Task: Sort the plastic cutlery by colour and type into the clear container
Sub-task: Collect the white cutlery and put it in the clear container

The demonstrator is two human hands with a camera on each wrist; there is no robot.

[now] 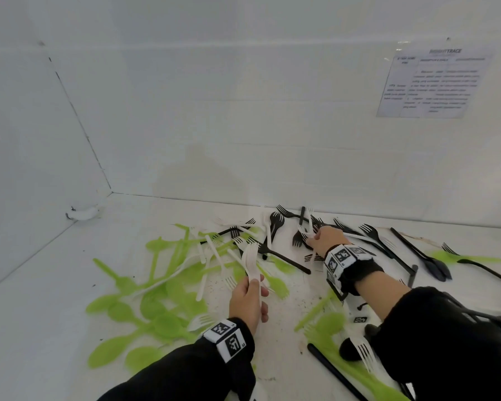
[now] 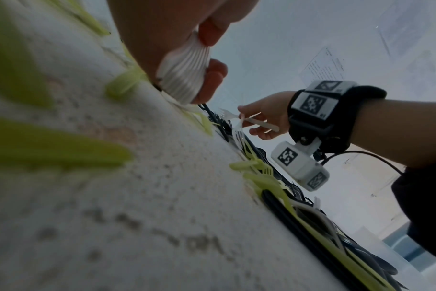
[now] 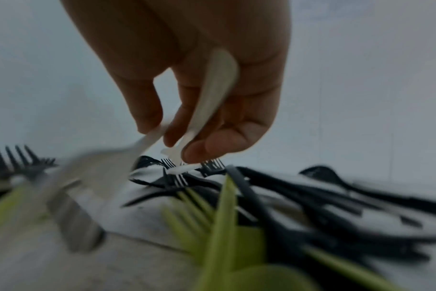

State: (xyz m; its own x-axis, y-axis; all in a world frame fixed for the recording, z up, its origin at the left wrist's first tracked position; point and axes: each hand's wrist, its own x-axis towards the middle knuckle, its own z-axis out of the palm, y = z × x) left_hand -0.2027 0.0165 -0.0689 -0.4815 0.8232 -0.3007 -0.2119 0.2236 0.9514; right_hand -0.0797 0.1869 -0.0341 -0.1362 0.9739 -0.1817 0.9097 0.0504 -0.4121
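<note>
Down at the bottom centre of the head view, the left hand (image 1: 248, 299) is curled round a stack of white forks (image 1: 251, 263), tines pointing up-frame, thumb on top. The left wrist cam shows the same bundle (image 2: 184, 72) edge-on, lots of thin white layers squeezed between thumb and fingers (image 2: 213, 78), so def more than a couple of forks.

Right hand (image 1: 327, 237) is further up, right of centre, reaching into the black pile. It's pinching white forks: the right wrist cam shows one white handle (image 3: 212, 92) running along the palm w/ thumb (image 3: 212, 145) and fingertips closed on it, plus a second white fork (image 3: 105, 165) sticking out lower left, blurry. Can't tell exactly how many it's got.

Rest of the cutlery is scattered on the white table (image 1: 55, 285):
- green spoons (image 1: 156, 316) mostly lower left, overlapping each other
- loose white forks/knives (image 1: 211, 256) mixed w/ green stuff in the middle, just above the left hand
- black forks and spoons (image 1: 370, 235) along the back wall, centre to right edge
- a few green pieces (image 1: 327, 322) + a black handle (image 1: 330, 369) bottom right, under the right forearm

Clear container isn't visible in any view, so nothing's sorted into it as far as I can see. Printed sheet (image 1: 434, 82) taped to the wall upper right, text too blurry to read. Both wrists have bands w/ b&w marker tags (image 1: 342, 256).
</note>
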